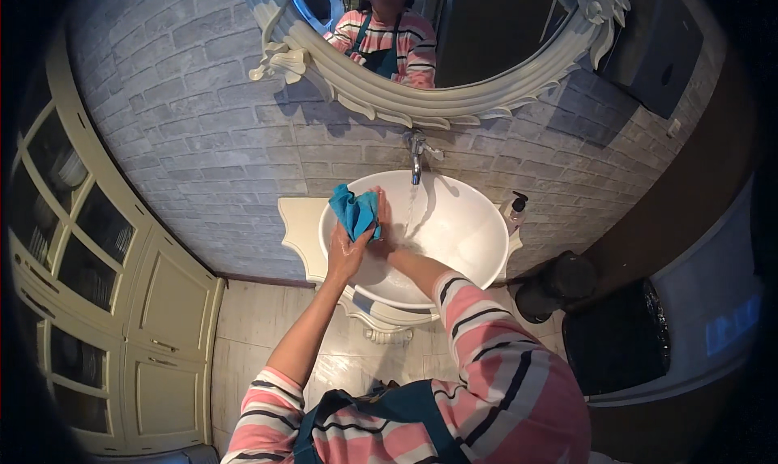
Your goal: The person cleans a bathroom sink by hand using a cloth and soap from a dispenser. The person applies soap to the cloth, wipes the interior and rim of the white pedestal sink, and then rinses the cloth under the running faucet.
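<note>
Both hands meet over the left part of a white basin: the left hand (pixel 347 252) has its fingers closed around the lower end of a bunched blue cloth (pixel 355 210), gripping it from below, while the right hand (pixel 381 221) lies against the cloth's right side, fingers pressed to it; whether that hand actually clasps the fabric or only rests on it cannot be told from this angle. The cloth stands up out of the left hand in a crumpled wad, held above the inner left wall of the sink (pixel 462 229), just inside its rim. Just to the right of the hands a thin stream of water (pixel 411 209) falls from a chrome tap (pixel 416 152) fixed in the wall above the bowl. The sink sits on a cream pedestal stand with a curved shelf at each side; on the right shelf stands a small pump bottle (pixel 515 211) with a dark top. Above the tap hangs a mirror in a carved white frame (pixel 381 91), set on a grey brick wall (pixel 203 132). To the left stands a cream cabinet (pixel 97 269) with glass doors above and panelled doors below. To the right of the sink, on the floor, sits a black bin (pixel 620 338).
</note>
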`<move>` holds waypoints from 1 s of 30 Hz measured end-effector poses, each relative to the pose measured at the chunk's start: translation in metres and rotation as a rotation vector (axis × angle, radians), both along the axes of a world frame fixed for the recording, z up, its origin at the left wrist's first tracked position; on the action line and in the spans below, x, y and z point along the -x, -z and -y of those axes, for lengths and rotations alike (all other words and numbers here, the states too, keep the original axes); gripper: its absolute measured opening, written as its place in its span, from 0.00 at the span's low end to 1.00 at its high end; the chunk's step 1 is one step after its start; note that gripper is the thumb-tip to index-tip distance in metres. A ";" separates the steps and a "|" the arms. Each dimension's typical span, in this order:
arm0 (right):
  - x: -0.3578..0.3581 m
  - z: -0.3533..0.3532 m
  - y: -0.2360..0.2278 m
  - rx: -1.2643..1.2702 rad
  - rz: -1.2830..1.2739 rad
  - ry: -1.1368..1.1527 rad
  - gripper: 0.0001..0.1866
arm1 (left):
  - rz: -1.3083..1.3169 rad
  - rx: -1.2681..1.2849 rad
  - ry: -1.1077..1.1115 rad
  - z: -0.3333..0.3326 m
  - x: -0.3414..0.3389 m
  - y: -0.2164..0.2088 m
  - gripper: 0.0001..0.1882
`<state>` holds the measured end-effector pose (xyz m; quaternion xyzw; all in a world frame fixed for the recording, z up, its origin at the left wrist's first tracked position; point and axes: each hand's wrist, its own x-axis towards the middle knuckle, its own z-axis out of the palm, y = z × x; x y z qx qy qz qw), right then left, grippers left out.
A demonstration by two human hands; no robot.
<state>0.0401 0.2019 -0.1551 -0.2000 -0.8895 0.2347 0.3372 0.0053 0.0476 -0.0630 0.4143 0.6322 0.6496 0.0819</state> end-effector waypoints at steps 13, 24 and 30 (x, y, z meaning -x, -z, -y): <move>-0.100 -0.038 -0.033 -0.640 0.677 -0.354 0.20 | -0.097 0.110 -0.054 0.003 0.003 0.011 0.25; -0.014 -0.018 -0.055 1.506 -0.319 -0.120 0.19 | -0.095 0.028 -0.017 0.004 -0.004 -0.003 0.24; -0.025 -0.033 -0.051 1.824 -0.617 -0.354 0.18 | -0.200 0.035 -0.077 -0.003 0.003 0.011 0.24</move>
